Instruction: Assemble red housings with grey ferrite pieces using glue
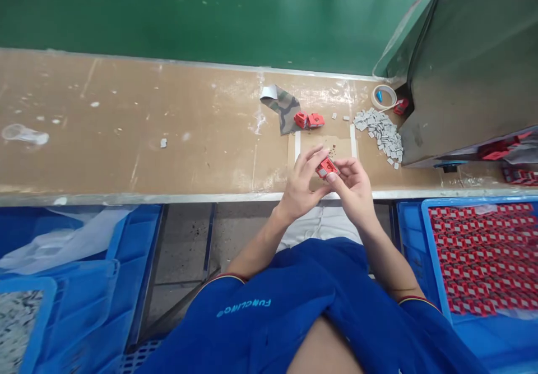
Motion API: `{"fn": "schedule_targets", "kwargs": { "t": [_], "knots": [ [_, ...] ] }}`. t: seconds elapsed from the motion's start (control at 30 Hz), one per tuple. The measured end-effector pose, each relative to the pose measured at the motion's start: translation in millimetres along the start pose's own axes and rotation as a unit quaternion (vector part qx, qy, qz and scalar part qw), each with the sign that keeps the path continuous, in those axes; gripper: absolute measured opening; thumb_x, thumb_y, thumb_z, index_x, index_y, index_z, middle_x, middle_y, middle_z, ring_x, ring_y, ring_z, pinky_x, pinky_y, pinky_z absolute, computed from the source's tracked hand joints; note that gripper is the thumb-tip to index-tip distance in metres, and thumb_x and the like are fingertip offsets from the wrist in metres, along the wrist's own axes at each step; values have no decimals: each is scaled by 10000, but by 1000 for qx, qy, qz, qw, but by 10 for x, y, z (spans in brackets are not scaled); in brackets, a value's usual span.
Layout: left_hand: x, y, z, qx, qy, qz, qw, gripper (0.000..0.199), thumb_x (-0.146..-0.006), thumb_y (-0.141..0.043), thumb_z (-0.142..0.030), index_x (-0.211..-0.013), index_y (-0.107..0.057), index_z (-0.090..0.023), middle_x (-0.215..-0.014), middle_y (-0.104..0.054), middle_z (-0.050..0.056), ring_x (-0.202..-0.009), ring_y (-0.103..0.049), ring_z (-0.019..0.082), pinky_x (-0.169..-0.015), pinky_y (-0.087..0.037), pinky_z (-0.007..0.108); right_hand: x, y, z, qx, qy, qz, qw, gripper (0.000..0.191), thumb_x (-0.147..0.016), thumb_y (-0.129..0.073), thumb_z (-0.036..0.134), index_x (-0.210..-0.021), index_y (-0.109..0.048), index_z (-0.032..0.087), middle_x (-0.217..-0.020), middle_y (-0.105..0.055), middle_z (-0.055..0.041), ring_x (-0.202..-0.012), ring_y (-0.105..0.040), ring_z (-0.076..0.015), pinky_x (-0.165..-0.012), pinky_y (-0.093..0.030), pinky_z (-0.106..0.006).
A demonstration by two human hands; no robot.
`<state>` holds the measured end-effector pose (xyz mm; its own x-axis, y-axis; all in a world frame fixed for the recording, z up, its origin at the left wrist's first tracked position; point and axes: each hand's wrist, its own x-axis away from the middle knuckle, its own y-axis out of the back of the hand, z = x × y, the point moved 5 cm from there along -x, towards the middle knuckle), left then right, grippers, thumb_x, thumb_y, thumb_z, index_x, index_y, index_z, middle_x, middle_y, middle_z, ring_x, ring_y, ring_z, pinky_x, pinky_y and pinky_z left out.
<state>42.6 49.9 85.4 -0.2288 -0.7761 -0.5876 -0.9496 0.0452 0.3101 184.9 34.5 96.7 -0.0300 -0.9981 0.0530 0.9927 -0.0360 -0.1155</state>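
Between my two hands, over the front of the bench, is a small red plastic part (327,167) with a light grey square on its face. My left hand (300,183) pinches it from the left with thumb and fingers. My right hand (354,189) grips its right side, the thumb pressed at its lower edge. Just beyond the hands, two similar red parts (315,120) lie beside a camouflage-patterned strip (288,107). To their right a pile of small grey square pieces (381,133) is spread on the bench.
A tape roll (384,98) with a blue tip inside stands near a large metal housing (471,65) on the right. A blue tray (432,250) full of rows of red parts sits lower right. Blue bins (84,295) stand lower left. A green surface (189,21) lies beyond the cardboard-covered bench (202,138).
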Motion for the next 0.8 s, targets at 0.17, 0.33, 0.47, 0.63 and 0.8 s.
{"fn": "schedule_targets", "kwargs": {
  "t": [0.17,0.33,0.47,0.63,0.8],
  "knots": [
    [123,-116,-101,-119,-5,-49,992,490,-1063,-616,-365,-1514,-565,-182,-1388,-677,178,-1305,-690,241,-1095,-617,398,156,-7,-164,13,22,-78,997,495,-801,-879,596,-897,-509,280,-1018,-666,-28,-907,-699,-183,-756,-613,-310],
    [199,-147,-119,-89,-55,4,994,597,-1067,-607,-298,-1623,-439,-159,-1456,-681,205,-1378,-674,254,-1118,-608,391,297,-43,-220,20,-4,-70,997,392,-862,-854,508,-858,-543,268,-880,-598,8,-761,-634,-157,-701,-581,-305],
    [356,-93,62,58,63,27,996,638,-1039,-671,-294,-1618,-419,-203,-1475,-698,192,-1315,-729,238,-1056,-624,342,420,-5,-193,32,7,11,999,246,-985,-730,482,-905,-648,264,-936,-688,-26,-847,-701,-185,-784,-618,-342],
    [544,-92,375,221,221,0,950,431,-977,-757,-430,-1305,-688,-158,-1226,-814,168,-1067,-810,230,-911,-639,314,210,458,-395,90,50,-102,989,248,-955,-785,428,-1122,-663,292,-946,-735,-9,-749,-687,-158,-684,-577,-306],
    [506,-129,531,239,268,25,933,453,-814,-918,-424,-1165,-790,-168,-1104,-832,110,-999,-801,228,-905,-636,318,-239,582,-588,159,81,-68,982,319,-929,-773,406,-1202,-742,245,-975,-739,-41,-800,-697,-177,-720,-584,-333]
  ]
}}
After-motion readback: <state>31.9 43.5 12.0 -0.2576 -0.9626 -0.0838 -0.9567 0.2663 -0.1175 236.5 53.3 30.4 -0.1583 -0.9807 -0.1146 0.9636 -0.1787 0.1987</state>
